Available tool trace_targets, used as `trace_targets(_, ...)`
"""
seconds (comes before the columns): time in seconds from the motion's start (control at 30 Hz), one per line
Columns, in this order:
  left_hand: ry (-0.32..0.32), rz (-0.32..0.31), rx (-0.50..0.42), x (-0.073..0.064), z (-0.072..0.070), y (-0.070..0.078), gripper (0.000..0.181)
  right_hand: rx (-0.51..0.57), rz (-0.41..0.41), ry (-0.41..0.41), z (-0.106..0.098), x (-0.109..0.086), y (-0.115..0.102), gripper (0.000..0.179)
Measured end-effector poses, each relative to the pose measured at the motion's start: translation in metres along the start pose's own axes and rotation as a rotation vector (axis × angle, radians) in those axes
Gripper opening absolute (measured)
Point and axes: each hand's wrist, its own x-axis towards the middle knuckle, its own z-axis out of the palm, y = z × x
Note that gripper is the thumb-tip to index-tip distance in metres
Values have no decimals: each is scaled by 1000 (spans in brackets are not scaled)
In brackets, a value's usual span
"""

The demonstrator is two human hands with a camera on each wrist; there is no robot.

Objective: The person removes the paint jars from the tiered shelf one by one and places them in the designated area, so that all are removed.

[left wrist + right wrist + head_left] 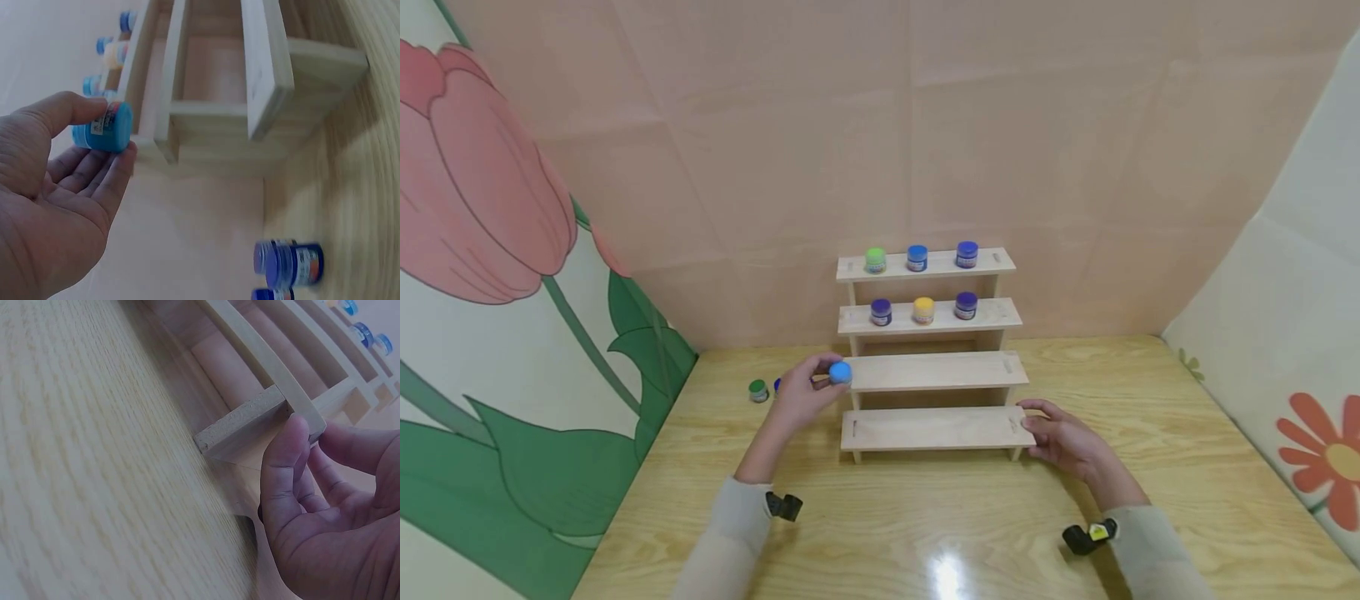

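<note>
While the person's right hand (1070,442) is pinching the right end of the lowest step (936,429) of a wooden rack (936,375), the left hand (801,393) is holding a light-blue jar (840,372) between thumb and fingertips, just by the left end of the third step (910,373) down. Along the top step (942,262), a light green jar (876,261), a blue jar (917,258) and a deeper blue jar (967,255) are standing in a row; one step below, a yellow jar (923,311) is sitting between two purple jars (881,312). Everything is resting on a wood-grained bench (970,500) before a pinkish backdrop (925,125). Off to the left, a dark green jar (758,391) is standing on the bench, and what looks like a dark blue jar (777,385) is peeping out beside the left hand, which is hiding most of it from me
</note>
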Motion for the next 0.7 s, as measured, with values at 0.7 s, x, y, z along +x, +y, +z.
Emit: trace_targets(0.7, 25, -91, 4, -8, -47, -52, 46, -7, 3, -1, 0, 1, 0, 26)
